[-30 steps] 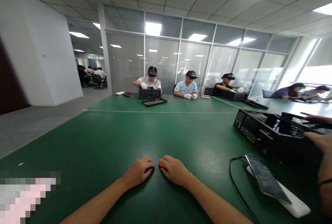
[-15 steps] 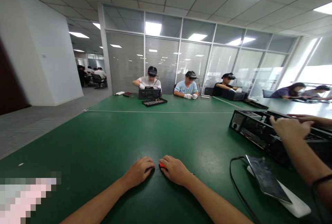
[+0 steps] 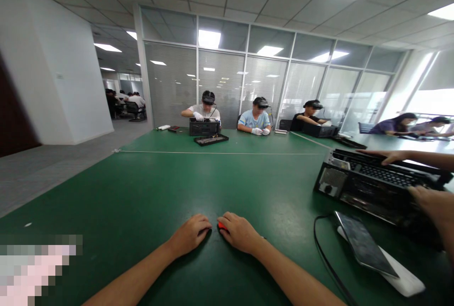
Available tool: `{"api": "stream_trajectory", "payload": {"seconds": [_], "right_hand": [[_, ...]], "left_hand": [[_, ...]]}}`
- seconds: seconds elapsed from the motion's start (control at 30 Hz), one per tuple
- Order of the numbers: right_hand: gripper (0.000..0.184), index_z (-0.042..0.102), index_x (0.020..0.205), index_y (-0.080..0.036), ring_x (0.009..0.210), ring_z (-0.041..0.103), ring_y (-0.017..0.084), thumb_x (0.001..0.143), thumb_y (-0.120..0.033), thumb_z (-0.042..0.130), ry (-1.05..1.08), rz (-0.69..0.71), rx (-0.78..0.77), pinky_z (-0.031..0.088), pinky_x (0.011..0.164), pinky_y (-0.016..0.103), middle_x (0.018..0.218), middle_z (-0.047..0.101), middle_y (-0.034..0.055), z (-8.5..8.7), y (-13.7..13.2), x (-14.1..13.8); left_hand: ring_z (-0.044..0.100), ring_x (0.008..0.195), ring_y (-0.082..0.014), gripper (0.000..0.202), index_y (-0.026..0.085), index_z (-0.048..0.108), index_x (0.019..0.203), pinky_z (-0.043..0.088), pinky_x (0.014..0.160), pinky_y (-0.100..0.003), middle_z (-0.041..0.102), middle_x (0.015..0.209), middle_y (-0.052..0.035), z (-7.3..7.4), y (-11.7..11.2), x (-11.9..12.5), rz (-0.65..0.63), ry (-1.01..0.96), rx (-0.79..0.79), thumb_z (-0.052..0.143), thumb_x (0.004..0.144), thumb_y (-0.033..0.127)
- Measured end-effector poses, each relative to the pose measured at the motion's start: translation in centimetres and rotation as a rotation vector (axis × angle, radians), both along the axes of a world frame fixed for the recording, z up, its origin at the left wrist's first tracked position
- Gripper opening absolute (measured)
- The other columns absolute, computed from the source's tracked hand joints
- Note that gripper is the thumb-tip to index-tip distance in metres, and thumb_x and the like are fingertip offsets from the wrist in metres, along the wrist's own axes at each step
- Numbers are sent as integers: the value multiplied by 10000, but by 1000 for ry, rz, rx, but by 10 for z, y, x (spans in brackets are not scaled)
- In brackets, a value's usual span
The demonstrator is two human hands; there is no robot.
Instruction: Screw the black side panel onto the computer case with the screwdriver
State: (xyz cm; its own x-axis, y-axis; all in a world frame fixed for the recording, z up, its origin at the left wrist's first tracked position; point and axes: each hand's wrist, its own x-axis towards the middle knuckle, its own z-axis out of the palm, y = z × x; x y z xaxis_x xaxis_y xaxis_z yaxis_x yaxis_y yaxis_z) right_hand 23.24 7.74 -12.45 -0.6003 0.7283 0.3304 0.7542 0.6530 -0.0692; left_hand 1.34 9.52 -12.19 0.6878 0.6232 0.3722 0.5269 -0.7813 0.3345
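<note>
My left hand [image 3: 191,233] rests on the green table [image 3: 198,183], fingers curled downward. Beneath its fingertips is a dark patch; whether that is an object or shadow I cannot tell. Just to its right, a small gap away, lies my right hand [image 3: 239,231]. Its fingers are bent over an orange-red and black object [image 3: 222,226], most of which the hand covers. A small bit of something [image 3: 263,237] shows by the right wrist; I cannot make out what it is.
On the right, a co-worker's hands [image 3: 386,155] hold a black computer case [image 3: 369,187]. Closer in lie a phone [image 3: 367,242], a white block [image 3: 407,282] and a black cable [image 3: 324,249]. Across the table, people sit with computer cases [image 3: 204,127] and a panel [image 3: 211,140].
The co-worker at right has tipped the computer case, so more of its side and top shows, and has shifted both hands on it. My own hands have not moved.
</note>
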Motion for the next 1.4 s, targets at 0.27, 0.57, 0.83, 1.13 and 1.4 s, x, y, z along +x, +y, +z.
{"api": "stream_trajectory", "payload": {"seconds": [0.27,0.57,0.83,1.13,1.4], "right_hand": [[260,527,1106,-186,899,523,172,900,-285,403,-4,3,6,426,781,275,970,558,69,1,0,0],[259,528,1103,-188,896,525,173,902,-290,400,-11,4,15,427,774,277,972,559,67,0,0,0],[248,531,1094,-192,896,526,173,891,-282,420,-5,-1,9,426,765,273,971,562,65,2,-1,-1],[257,528,1105,-189,897,522,170,895,-283,414,1,5,10,424,769,274,974,556,65,1,-1,-1],[268,521,1124,-193,915,524,179,892,-286,424,-2,10,-12,432,793,288,995,557,68,0,0,-1]], "left_hand": [[528,927,-165,215,199,623,965,425,852,-294,615,955,-44,-1,2,-1,-11,-13,4,459,838,144],[531,918,-165,218,194,629,959,425,848,-292,621,948,-45,-1,1,0,-3,-1,-3,449,846,147],[536,919,-165,216,200,628,958,424,852,-298,625,953,-39,-2,2,0,-7,-6,6,461,834,140],[534,918,-163,207,196,623,951,422,849,-290,616,954,-38,2,-1,0,-6,2,3,452,843,151],[525,913,-162,207,194,621,962,414,856,-288,608,957,-41,0,0,0,-5,21,25,453,849,154]]}}
